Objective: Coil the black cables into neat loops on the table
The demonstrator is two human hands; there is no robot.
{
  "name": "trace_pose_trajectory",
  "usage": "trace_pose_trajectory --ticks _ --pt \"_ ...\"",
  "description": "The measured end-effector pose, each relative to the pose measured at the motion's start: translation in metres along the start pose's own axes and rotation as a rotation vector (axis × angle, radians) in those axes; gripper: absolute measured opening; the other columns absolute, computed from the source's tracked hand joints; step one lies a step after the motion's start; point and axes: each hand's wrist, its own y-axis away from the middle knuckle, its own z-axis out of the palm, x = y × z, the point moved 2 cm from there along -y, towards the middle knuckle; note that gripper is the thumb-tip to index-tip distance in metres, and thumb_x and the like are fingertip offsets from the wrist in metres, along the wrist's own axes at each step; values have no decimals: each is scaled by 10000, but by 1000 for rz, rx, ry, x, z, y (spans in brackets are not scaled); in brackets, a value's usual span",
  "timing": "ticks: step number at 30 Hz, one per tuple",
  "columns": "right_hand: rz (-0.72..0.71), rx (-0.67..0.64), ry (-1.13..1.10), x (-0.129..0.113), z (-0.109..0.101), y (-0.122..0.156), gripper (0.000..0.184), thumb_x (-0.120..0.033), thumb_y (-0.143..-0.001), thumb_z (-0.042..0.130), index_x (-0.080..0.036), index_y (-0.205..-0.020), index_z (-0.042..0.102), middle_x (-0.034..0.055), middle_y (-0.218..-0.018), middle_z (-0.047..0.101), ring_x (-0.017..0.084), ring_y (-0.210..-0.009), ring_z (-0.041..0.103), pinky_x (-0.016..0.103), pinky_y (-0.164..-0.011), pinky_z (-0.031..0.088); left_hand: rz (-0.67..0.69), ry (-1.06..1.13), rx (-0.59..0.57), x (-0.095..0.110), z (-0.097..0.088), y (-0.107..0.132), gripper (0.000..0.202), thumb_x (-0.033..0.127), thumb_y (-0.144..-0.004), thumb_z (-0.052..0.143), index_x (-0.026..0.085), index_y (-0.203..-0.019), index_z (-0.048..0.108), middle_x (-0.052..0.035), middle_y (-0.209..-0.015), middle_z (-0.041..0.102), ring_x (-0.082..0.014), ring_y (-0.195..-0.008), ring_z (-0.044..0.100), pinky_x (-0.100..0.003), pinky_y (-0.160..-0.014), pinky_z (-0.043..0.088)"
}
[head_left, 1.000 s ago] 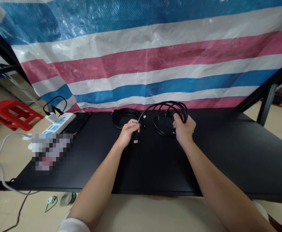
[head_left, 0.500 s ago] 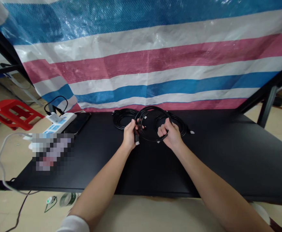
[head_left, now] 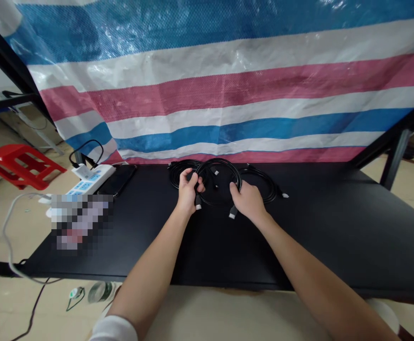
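My left hand (head_left: 189,192) grips a loop of thin black cable (head_left: 217,168), with a black plug (head_left: 198,202) sticking out below my fingers. My right hand (head_left: 247,201) holds the same loop at its other side, and a silver-tipped plug (head_left: 232,213) pokes out near my thumb. Under my left hand, a second coil of black cable (head_left: 182,174) lies on the black table (head_left: 317,227). A third coil (head_left: 260,184) lies just beyond my right hand, ending in a plug (head_left: 283,194). My hands hide parts of the coils.
A white power strip (head_left: 93,180) and a black phone (head_left: 118,180) lie at the table's left, beside a pixelated patch (head_left: 81,222). A striped tarpaulin (head_left: 228,94) hangs behind the table. A red stool (head_left: 22,166) stands on the floor to the left.
My hands have moved slightly apart, and the loop has dropped lower towards the table. The silver-tipped plug now shows by my right hand. The view has shifted slightly.
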Motion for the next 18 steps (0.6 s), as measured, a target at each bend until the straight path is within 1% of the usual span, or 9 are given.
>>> trace_pose_trajectory --ticks 3,5,8,10,12,13,15,16,18 --pt "6 -111 81 -16 0 -6 348 -310 -901 381 -129 -811 664 166 -863 704 262 -848 663 303 -736 436 4 -50 43 3 -7 -7 238 237 -738 683 202 -855 478 89 -551 508 -45 -391 419 -184 -440 361" --pt "39 -166 72 -27 2 -14 381 -290 -918 356 -113 -841 684 181 -940 707 258 -915 660 286 -767 436 23 -97 81 5 -12 -13 222 209 -726 674 187 -868 505 54 -613 574 -61 -448 486 -197 -474 406" --pt "105 -212 25 -44 7 -27 397 -295 -927 355 -101 -900 700 181 -988 706 250 -957 656 266 -766 443 92 -246 157 9 -22 -21 291 150 -698 655 182 -963 540 -16 -807 657 -119 -639 611 -248 -592 491" --pt "143 -245 -6 -55 13 -35 407 -313 -930 363 -83 -953 698 188 -998 705 253 -969 655 266 -766 449 188 -411 229 12 -30 -26 364 116 -686 635 184 -1032 546 -62 -974 659 -174 -848 645 -310 -755 521" --pt "159 -275 -19 -65 20 -40 417 -330 -932 373 -70 -997 691 195 -1018 700 254 -990 652 265 -779 453 312 -611 297 16 -36 -28 418 121 -688 627 179 -1094 543 -101 -1122 619 -224 -1065 596 -369 -940 467" --pt "155 -284 -18 -70 23 -42 417 -336 -932 379 -68 -1016 687 196 -1034 696 253 -1003 648 264 -787 455 367 -712 323 18 -39 -28 434 141 -696 628 175 -1120 539 -118 -1172 595 -243 -1141 557 -389 -1000 427" --pt "140 -292 -5 -79 30 -46 412 -339 -931 391 -67 -1050 677 197 -1072 685 250 -1022 642 264 -800 460 432 -894 344 21 -43 -27 471 202 -715 632 166 -1172 521 -149 -1247 548 -274 -1224 496 -420 -1050 382" --pt "134 -294 4 -83 33 -48 411 -337 -930 396 -64 -1067 670 201 -1090 678 252 -1029 639 268 -807 462 435 -972 346 22 -44 -27 497 230 -724 629 162 -1201 506 -164 -1284 521 -286 -1246 476 -433 -1051 381" --pt "131 -297 19 -88 38 -52 411 -330 -928 402 -56 -1100 654 211 -1124 662 260 -1044 632 281 -824 463 387 -1113 344 23 -45 -25 555 265 -739 621 145 -1258 468 -198 -1360 455 -304 -1282 442 -451 -1044 384"
